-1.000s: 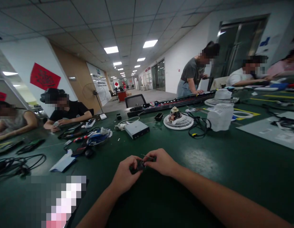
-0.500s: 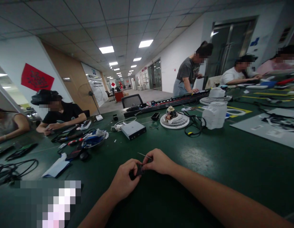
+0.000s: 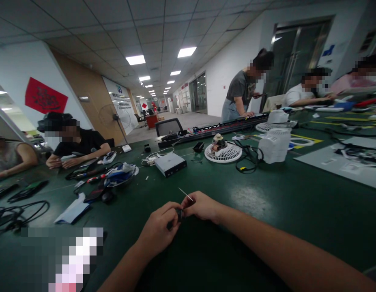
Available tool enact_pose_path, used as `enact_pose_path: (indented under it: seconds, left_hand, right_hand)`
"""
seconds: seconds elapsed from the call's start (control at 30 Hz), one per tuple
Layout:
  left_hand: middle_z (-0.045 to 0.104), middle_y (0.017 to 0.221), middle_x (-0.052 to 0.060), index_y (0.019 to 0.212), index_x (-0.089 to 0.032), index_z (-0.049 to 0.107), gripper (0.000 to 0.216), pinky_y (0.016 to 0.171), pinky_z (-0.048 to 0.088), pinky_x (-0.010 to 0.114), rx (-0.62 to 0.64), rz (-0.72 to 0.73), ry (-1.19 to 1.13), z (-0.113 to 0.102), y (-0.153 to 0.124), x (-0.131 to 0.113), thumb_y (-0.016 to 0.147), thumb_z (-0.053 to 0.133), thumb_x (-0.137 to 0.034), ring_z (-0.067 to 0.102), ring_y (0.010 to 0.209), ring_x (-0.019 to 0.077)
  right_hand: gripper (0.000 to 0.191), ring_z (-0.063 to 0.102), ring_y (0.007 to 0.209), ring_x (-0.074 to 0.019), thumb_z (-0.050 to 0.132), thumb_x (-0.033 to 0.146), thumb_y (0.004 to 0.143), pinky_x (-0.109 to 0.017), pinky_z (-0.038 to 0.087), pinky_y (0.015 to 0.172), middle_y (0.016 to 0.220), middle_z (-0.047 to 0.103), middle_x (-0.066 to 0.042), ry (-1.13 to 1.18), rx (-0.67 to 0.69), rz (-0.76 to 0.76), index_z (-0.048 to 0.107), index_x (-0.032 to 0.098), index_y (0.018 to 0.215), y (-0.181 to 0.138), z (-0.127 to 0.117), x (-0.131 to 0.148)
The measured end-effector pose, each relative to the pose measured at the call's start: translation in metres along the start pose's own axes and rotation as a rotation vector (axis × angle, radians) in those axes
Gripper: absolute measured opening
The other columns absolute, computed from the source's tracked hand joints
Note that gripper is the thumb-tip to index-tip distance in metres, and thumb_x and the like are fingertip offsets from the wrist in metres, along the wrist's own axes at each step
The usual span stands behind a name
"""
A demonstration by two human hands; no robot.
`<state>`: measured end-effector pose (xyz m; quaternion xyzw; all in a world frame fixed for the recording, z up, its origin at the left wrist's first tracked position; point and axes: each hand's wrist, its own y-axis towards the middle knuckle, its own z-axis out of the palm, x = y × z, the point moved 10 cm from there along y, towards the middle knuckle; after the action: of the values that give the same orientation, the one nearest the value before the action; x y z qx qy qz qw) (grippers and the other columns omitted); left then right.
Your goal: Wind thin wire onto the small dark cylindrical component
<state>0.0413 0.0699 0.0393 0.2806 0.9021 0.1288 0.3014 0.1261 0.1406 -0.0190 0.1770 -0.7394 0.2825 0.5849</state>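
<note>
Low over the near middle of the table, my left hand (image 3: 162, 225) is closed around a small dark part (image 3: 179, 214), mostly covered by the fingers. My right hand (image 3: 201, 207) meets it from the right, thumb and fingers pinched on a thin metal rod (image 3: 185, 193) whose free end points up and left. The fingertips of both hands are close together at the dark part. Whether the rod's other end touches that part is hidden.
Beyond my hands lie a silver disc drive (image 3: 170, 163), a white fan grille with a motor (image 3: 223, 151), a white housing (image 3: 275, 146) and a small black tray (image 3: 198, 147). Cables (image 3: 17, 217) and a blue cloth (image 3: 72, 209) lie left. Other people sit or stand around the table.
The rod in my right hand has tilted more steeply upward. The dark part has turned slightly within my left hand's fingers; both hands stay in nearly the same place.
</note>
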Motion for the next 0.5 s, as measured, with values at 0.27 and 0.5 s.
enact_pose_path:
  seconds: [0.27, 0.5]
  left_hand:
    - [0.066, 0.100, 0.003, 0.075, -0.023, 0.043, 0.020, 0.075, 0.050, 0.031, -0.139, -0.192, 0.011, -0.015, 0.003, 0.025, 0.076, 0.058, -0.010, 0.063, 0.090, 0.0189]
    - [0.066, 0.098, 0.002, 0.076, -0.022, 0.044, 0.018, 0.076, 0.050, 0.033, -0.220, -0.310, 0.042, -0.031, 0.000, 0.048, 0.075, 0.057, -0.009, 0.064, 0.088, 0.0193]
  right_hand:
    - [0.029, 0.059, 0.073, -0.0133, 0.067, 0.028, 0.078, -0.024, 0.044, 0.062, 0.089, 0.067, -0.003, -0.286, -0.116, -0.218, 0.065, 0.015, 0.104, 0.002, -0.007, 0.016]
    - [0.017, 0.061, 0.083, -0.0173, 0.059, 0.020, 0.084, -0.029, 0.044, 0.073, 0.092, 0.068, -0.005, -0.856, -0.222, -0.454, 0.072, 0.020, 0.094, -0.016, -0.020, 0.048]
